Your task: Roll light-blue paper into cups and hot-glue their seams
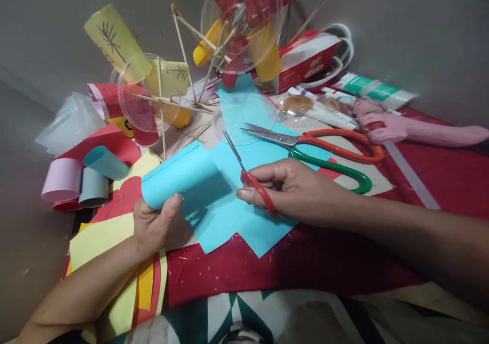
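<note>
While our left hand (156,222) pinches the blue paper roll (183,173) by its lower-left end, our right hand (294,189) grips small scissors (246,177) by the red handles. Roll lies left of the blades, apart from them, long axis slanting up rightward; left hand nearer. We find room toward the red-covered table's (225,270) near edge; large scissors (288,139) crowd the far side.

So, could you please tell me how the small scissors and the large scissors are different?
The small scissors are held in the right hand; the large scissors lie unheld.
The small scissors have a red handle; the large scissors have one orange handle loop and one green.
The small scissors' blades are short and slim; the large scissors' are longer and broader.
Both have metal blades and coloured handles.
</note>
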{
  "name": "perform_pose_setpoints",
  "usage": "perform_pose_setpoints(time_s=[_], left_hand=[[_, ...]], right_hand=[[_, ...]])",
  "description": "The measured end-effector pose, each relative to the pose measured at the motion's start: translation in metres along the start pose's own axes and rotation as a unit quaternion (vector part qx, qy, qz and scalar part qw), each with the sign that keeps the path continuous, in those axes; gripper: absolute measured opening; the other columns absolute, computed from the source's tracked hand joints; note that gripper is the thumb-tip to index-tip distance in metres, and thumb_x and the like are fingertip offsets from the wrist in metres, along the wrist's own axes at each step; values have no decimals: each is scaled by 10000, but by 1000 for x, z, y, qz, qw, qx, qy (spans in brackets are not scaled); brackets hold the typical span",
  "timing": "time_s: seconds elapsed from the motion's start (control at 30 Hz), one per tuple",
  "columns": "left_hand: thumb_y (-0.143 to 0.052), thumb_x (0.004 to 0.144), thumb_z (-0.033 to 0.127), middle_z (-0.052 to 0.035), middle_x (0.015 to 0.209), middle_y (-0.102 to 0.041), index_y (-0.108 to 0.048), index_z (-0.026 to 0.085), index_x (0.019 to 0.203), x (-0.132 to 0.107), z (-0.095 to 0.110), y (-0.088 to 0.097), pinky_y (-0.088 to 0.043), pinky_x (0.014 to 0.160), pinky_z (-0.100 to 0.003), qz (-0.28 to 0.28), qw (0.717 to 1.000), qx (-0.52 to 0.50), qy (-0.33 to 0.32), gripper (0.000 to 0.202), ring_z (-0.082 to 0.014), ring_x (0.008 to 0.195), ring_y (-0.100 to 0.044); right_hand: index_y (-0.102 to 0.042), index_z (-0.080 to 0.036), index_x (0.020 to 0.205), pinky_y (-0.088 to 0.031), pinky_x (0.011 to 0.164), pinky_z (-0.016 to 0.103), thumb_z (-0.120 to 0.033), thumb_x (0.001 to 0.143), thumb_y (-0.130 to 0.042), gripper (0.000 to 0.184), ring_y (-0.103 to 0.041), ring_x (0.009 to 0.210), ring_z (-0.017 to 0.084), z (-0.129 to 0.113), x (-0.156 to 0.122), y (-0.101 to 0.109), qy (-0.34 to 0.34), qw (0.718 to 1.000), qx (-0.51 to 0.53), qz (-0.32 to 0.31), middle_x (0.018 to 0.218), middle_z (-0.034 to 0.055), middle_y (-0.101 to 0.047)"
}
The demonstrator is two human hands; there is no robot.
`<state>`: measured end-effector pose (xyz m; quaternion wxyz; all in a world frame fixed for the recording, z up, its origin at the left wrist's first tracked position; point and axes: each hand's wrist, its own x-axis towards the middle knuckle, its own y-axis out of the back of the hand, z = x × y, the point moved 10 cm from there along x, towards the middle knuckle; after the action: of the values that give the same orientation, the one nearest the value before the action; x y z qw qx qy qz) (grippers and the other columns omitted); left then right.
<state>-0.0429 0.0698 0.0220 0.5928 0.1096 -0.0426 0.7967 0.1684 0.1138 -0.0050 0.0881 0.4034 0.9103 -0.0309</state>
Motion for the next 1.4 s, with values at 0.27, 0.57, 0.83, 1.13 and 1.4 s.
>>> perform_pose_setpoints(time_s=[0.27,0.57,0.83,1.13,1.4], left_hand=[[-916,672,262,11,600,-692,-776,201,628,-4,30,-1,-572,684,-250,18,986,105,-130,159,-146,593,-634],[-869,758,311,-16,717,-750,-812,214,717,-4,18,-9,-616,782,-306,-13,995,58,-83,120,-183,717,-696],[-873,757,433,-59,771,-782,-806,200,732,-7,8,-24,-643,778,-380,-84,996,14,-3,244,-233,733,-734],[-916,712,429,-48,988,-820,-809,252,925,-10,-2,-22,-582,1057,-417,9,995,-94,44,297,-303,1185,-715],[-845,808,427,-75,985,-815,-806,223,996,-10,1,-17,-559,1095,-426,-13,999,-40,-33,280,-303,1163,-726]], right_hand=[[-413,-209,562,-204,425,200,-685,685,-790,620,-281,479,54,6,-1,-12,-27,998,6,-60,505,-83,-323],[-372,-209,544,-148,425,202,-693,697,-778,650,-221,475,42,10,1,-18,-19,998,-8,-67,519,-93,-250],[-404,-203,527,-180,412,201,-668,692,-796,630,-255,472,42,7,1,-17,-16,999,3,-52,509,-85,-283],[-369,-210,519,-162,414,210,-700,678,-790,666,-234,465,39,7,2,-13,-15,999,4,-30,514,-84,-257],[-355,-214,531,-151,431,219,-775,650,-756,700,-234,476,46,9,1,-15,-36,998,-26,-48,527,-81,-238]])
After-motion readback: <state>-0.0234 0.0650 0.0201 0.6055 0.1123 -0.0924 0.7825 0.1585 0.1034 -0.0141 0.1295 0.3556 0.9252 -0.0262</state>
